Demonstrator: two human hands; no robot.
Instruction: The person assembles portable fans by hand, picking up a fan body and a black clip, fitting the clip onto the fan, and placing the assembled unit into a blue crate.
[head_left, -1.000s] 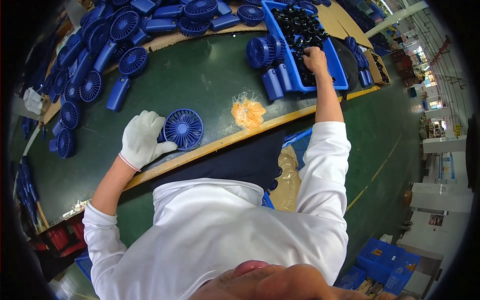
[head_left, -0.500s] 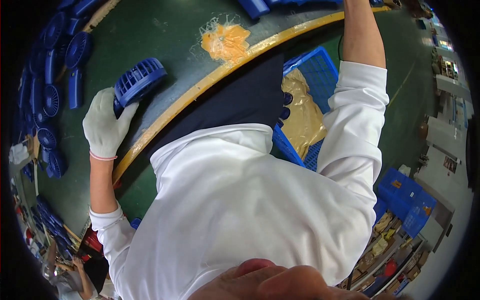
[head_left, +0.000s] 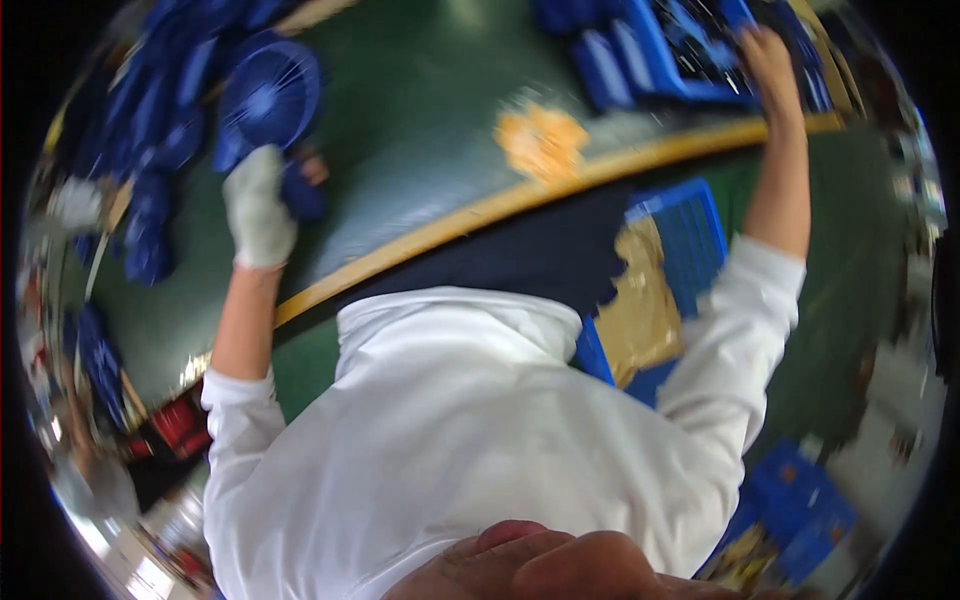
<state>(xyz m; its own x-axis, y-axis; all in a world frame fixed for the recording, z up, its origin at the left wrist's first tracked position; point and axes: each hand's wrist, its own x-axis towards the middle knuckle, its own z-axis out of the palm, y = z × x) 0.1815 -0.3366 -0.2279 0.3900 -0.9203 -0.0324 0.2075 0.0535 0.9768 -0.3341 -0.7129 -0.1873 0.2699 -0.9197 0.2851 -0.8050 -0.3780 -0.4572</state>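
My left hand (head_left: 258, 205), in a white glove, grips a round blue fan part (head_left: 268, 100) with a grille and holds it above the green table (head_left: 420, 170). My right hand (head_left: 768, 55), bare, reaches into a blue tray (head_left: 690, 50) at the far right of the table, among dark and blue parts. The picture is blurred, so whether its fingers hold anything cannot be made out.
Several blue fan parts (head_left: 150, 190) lie along the table's left side. A crumpled orange plastic bag (head_left: 543, 140) lies near the wooden front edge (head_left: 480, 215). Under the table stands a blue crate (head_left: 680, 250) with a yellowish bag in it.
My left hand has lifted the round blue fan part off the table and carried it up and to the left. My right hand stays at the blue tray. My head has swung.
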